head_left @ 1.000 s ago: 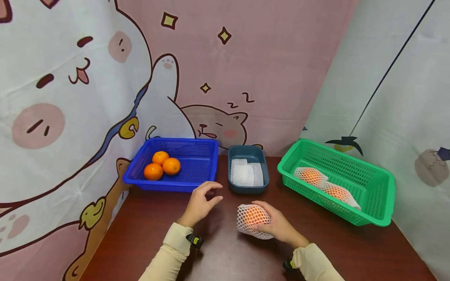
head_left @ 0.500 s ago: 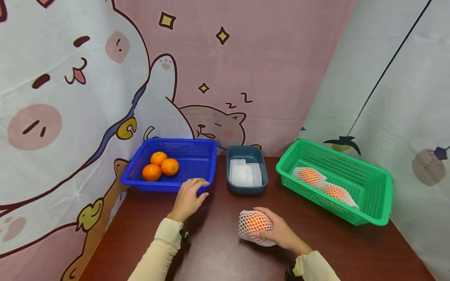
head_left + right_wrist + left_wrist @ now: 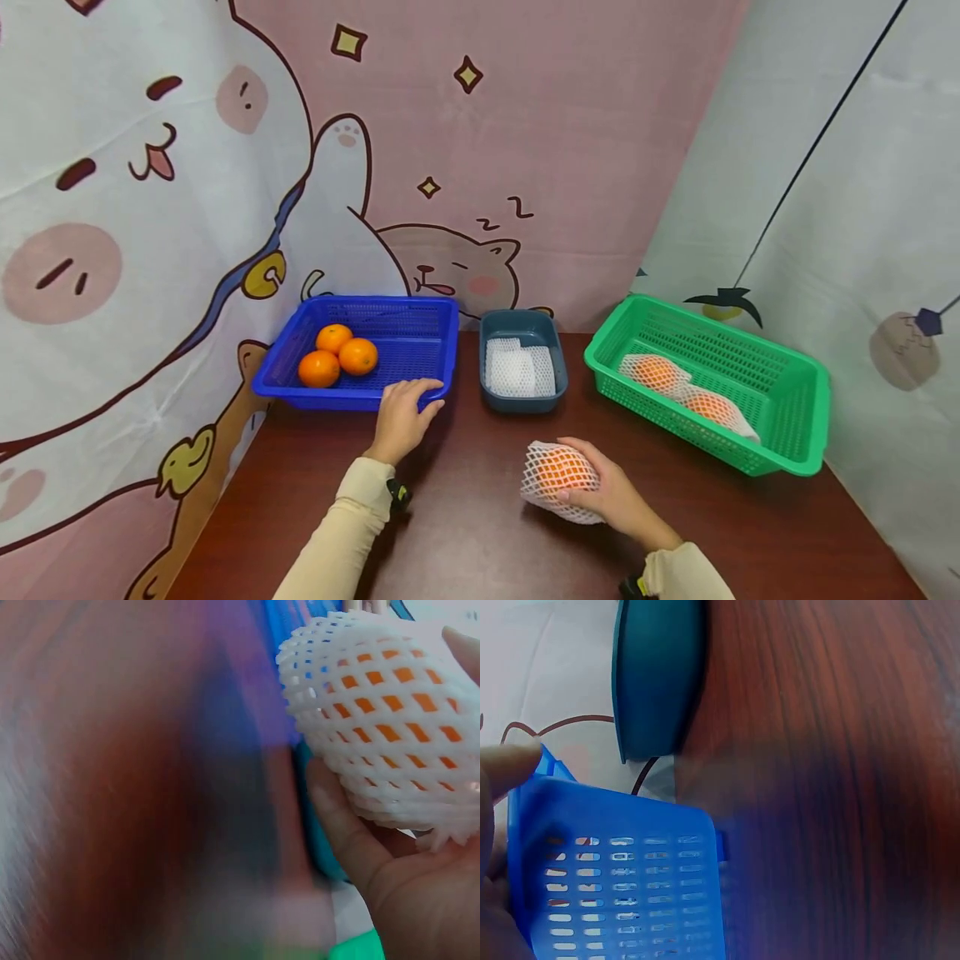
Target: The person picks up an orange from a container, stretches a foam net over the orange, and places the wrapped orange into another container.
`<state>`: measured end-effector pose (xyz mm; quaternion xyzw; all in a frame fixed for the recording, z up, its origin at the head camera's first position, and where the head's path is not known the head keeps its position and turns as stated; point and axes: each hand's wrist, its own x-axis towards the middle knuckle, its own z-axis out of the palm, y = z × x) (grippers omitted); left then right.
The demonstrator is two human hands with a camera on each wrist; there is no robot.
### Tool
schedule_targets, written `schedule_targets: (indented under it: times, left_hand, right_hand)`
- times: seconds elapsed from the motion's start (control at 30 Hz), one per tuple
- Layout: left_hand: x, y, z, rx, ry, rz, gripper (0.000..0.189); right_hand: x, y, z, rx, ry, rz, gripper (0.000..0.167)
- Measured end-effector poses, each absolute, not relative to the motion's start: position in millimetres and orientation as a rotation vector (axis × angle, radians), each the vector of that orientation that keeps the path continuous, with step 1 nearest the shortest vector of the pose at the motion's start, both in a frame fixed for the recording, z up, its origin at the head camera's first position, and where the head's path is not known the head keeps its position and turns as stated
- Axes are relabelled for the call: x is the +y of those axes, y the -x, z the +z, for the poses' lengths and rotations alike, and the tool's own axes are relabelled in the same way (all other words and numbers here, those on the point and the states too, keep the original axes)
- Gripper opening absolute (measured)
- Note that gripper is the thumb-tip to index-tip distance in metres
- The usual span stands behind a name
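Note:
My left hand (image 3: 401, 419) is at the front right corner of the blue plastic basket (image 3: 452, 342), gripping its rim with the fingers over the top and the thumb outside. The left wrist view has the basket's slotted wall (image 3: 622, 877) beside the fingers (image 3: 506, 766). Three bare oranges (image 3: 358, 357) lie in the basket's left part. With my right hand (image 3: 617, 498) I hold an orange (image 3: 562, 471) wrapped in a white foam net (image 3: 382, 712), thumb on the near side and fingers round the far side, over the table.
A dark teal tray (image 3: 522, 405) with white foam nets (image 3: 517, 369) stands beside the blue basket. To the right is a green basket (image 3: 675, 425) holding two net-wrapped oranges (image 3: 656, 372). A printed cloth (image 3: 570, 125) hangs behind the brown table (image 3: 472, 533).
My left hand has moved left from above the table to the blue basket's rim, and stayed there. My right hand, with the wrapped orange, has shifted slightly right.

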<state>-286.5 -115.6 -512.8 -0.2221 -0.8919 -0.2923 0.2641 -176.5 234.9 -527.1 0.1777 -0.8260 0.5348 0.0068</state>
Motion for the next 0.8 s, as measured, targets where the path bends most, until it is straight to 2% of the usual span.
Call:
schedule_targets:
  times: [0.2, 0.43, 0.8]
  left_hand:
    - [-115.3, 288.7, -518.3, -2.336, 0.584, -0.807, 0.024]
    - [-113.1, 289.6, -521.3, -2.343, 0.580, -0.824, 0.023]
    - [-113.8, 289.6, -518.5, -2.366, 0.557, -0.835, 0.023]
  right_hand:
    - [259.2, 177.8, -505.1, -2.503, -0.394, 1.529, 0.073]
    - [284.4, 168.4, -453.4, -2.318, -0.093, 1.353, 0.076]
    - [366.4, 205.5, -419.8, -2.294, 0.078, 0.974, 0.078]
